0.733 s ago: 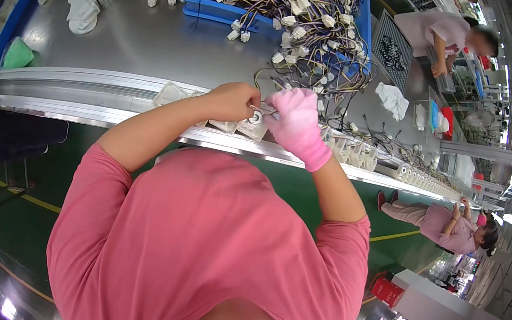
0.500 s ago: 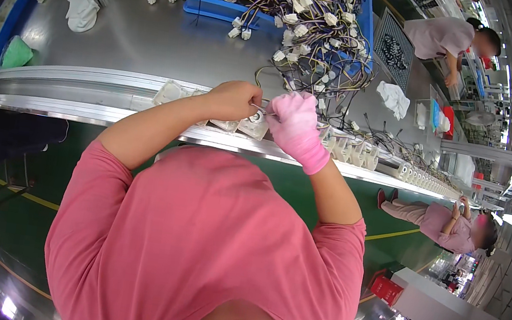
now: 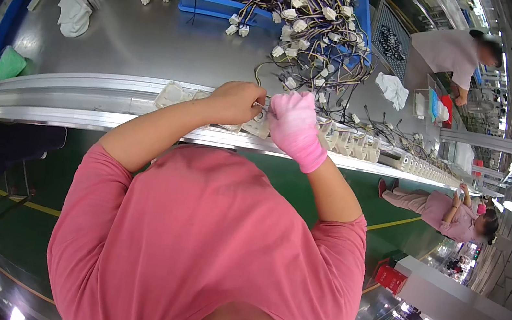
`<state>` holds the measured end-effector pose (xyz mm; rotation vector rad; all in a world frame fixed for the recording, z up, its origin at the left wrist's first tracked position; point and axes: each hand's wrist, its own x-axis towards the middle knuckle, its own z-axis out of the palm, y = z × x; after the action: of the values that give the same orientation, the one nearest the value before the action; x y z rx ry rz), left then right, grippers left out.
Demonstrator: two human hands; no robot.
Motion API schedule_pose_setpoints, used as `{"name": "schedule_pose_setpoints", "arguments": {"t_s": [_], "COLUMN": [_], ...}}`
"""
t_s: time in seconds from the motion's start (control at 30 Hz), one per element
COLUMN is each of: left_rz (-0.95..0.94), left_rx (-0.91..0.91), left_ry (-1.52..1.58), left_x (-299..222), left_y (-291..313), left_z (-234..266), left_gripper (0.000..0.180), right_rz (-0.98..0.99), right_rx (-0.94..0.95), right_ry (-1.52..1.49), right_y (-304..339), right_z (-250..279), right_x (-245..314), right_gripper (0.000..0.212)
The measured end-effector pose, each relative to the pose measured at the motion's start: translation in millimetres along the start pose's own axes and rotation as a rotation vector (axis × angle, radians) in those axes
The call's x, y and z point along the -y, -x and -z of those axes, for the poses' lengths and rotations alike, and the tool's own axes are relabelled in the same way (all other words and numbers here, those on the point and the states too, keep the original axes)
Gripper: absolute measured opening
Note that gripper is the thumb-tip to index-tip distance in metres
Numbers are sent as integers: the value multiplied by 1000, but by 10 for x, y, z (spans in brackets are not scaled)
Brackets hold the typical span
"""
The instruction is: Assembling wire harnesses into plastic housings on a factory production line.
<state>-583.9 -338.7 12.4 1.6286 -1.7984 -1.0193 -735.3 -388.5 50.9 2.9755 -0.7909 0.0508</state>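
Observation:
My bare left hand (image 3: 238,102) is closed over the metal rail (image 3: 110,79), its fingertips pinched together. Beside it, my right hand (image 3: 294,123), in a pink and white glove, is curled into a fist. A thin pale strand, perhaps a wire, shows at the left fingertips; what either hand grips is mostly hidden. Just below the hands sits a whitish plastic housing (image 3: 257,124) with a round opening. Similar housings (image 3: 349,146) stand in a row along the rail to the right, and a translucent one (image 3: 173,94) lies to the left.
Beyond the rail, a blue bin (image 3: 224,10) overflows with wire harnesses (image 3: 303,9) ending in white connectors. White cloths (image 3: 75,15) lie on the metal table, with a green bundle (image 3: 10,63) at far left. One co-worker (image 3: 454,54) bends at far right; another (image 3: 445,209) stands along the line.
My hands stay close together at the same housing, with the right fist turned slightly. The thin strand between them shows less. The far-right co-worker's arm has shifted.

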Motion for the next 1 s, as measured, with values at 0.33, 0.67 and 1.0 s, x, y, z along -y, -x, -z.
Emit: {"name": "schedule_pose_setpoints", "arguments": {"t_s": [0.33,0.67,1.0], "left_rz": [-112,-104,-77], "left_rx": [-157,-285,-369], "left_ry": [-29,91,84], "left_x": [11,-95,-85], "left_y": [17,106,46], "left_z": [-51,-6,-24], "left_gripper": [24,25,15], "right_rz": [-619,-875,-133], "right_rx": [-294,181,54], "right_ry": [-673,-300,287], "right_y": [28,-339,-757], "right_z": [-24,-469,-929], "right_x": [-692,-1857,-1774], "right_gripper": [36,35,15]}}
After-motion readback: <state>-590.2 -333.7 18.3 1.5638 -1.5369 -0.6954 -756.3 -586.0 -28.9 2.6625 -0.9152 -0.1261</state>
